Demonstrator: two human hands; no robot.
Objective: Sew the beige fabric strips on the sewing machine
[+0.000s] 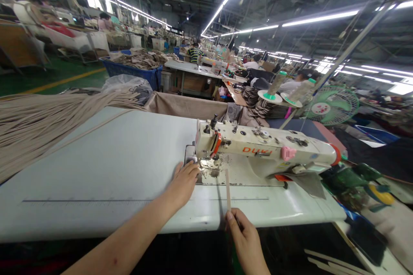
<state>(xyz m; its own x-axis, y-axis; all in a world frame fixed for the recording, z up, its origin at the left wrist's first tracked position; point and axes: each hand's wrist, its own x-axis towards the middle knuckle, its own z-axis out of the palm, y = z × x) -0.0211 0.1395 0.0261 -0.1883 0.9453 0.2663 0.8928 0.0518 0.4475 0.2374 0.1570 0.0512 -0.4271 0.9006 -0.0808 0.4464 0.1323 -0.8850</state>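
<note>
My left hand [186,179] lies at the needle area of a white sewing machine [258,146], its fingers stretched out flat beside the presser foot. Whether anything is under those fingertips is hidden. Between the thumb and fingers of my right hand [244,236], at the table's front edge, is the lower end of a narrow beige fabric strip [228,191]. The strip runs up from the hand onto the machine bed, right of the needle. A printed ruler line [129,200] crosses the table [106,159] in front of both.
Long beige strips [58,124] are heaped on the table's left. Behind stands a blue crate [129,71] of fabric pieces. Thread cones [276,85] and a green fan [329,105] are at the right. More strips [335,264] lie lower right. Other people work farther back.
</note>
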